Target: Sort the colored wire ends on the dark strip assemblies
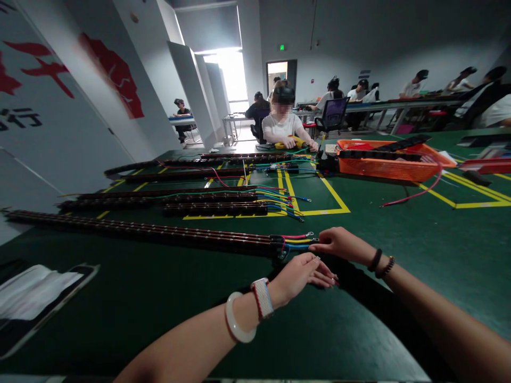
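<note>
A long black cable assembly (159, 232) with dark copper-coloured strips and silver dots lies lengthwise on the green table. From its right end come a red wire (294, 236), a yellow wire (298, 241) and a blue wire (297, 247) with ring terminals. My right hand (339, 244) is closed at the tip of the blue wire, thumb and fingers pinched there; its fingertips partly hide the terminal. Just below and nearer me, my left hand (305, 272) rests palm down by the table with its fingers stretched out and holds nothing.
More black strip bundles (215, 208) with coloured wire ends lie beyond, over yellow tape lines (327, 214). An orange basket (391, 169) stands back right. A co-worker (282, 125) sits opposite with a yellow tool (290, 142). A tray (48, 314) with white paper is at left.
</note>
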Available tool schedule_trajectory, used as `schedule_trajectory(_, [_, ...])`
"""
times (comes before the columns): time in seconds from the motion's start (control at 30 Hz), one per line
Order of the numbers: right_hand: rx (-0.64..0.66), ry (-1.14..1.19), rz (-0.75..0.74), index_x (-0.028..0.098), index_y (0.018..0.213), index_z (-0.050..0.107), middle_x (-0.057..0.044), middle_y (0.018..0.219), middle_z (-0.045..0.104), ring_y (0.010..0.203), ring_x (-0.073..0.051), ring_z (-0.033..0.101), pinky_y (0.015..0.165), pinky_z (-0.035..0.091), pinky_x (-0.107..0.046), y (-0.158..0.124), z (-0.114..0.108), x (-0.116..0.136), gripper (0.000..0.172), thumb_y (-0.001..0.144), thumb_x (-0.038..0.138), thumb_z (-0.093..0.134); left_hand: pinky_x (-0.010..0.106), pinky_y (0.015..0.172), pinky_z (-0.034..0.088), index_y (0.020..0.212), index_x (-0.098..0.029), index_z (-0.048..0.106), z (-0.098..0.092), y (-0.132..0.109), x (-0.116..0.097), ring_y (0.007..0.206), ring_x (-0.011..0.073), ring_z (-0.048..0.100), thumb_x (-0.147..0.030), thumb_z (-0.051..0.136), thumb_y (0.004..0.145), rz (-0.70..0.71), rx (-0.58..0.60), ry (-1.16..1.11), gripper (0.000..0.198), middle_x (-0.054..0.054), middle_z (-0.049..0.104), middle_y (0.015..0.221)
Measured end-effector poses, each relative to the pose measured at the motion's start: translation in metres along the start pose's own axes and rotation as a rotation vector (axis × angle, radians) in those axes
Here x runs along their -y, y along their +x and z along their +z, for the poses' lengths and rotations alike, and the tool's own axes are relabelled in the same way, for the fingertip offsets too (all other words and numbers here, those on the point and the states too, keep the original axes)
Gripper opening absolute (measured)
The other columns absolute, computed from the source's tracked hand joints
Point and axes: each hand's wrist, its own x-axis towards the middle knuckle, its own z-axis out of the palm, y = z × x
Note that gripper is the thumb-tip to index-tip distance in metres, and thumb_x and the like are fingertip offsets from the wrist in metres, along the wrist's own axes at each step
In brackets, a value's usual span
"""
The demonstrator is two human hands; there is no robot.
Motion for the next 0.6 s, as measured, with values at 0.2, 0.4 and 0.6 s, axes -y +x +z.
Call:
schedule_trajectory(0.2, [-0.157,-0.090,-0.285,0.017,0.098,0.063,-0.010,0.096,0.060,0.084,-0.019,0.054,0.074,0.041,-0.030,0.006,-0.021,0.016,0.047,0.075,0.058,0.059,0.037,0.079,0.047,0.078,-0.011,0.059,0.001,-0.001,-0.001,0.075,0.0194,0.065,-0.034,0.049,0.086,0.003,-0.004,0.005,0.027,0.014,0.067,0.084])
schedule_trajectory(0.4, [0.119,-0.204,-0.413,0.020,0.094,0.068,-0.006,0.090,0.065,0.085,-0.019,0.056,0.078,0.039,-0.032,0.032,-0.011,0.029,0.027,0.076,0.040,0.064,0.036,0.086,0.045,0.093,-0.010,0.060,-0.004,0.003,-0.002,0.084,0.0201,0.065,-0.031,0.050,0.086,-0.020,0.049,-0.136,0.024,0.015,0.067,0.093])
schedule_trajectory(0.6, [0.267,-0.162,-0.364,0.015,0.073,0.066,-0.001,0.066,0.062,0.056,-0.009,0.048,0.052,0.031,-0.021,0.048,-0.012,0.028,0.011,0.076,0.021,0.057,0.039,0.099,0.037,0.097,-0.007,0.058,-0.011,0.005,-0.008,0.094,0.0215,0.064,-0.042,0.043,0.089,-0.126,0.034,-0.404,0.039,0.018,0.067,0.096])
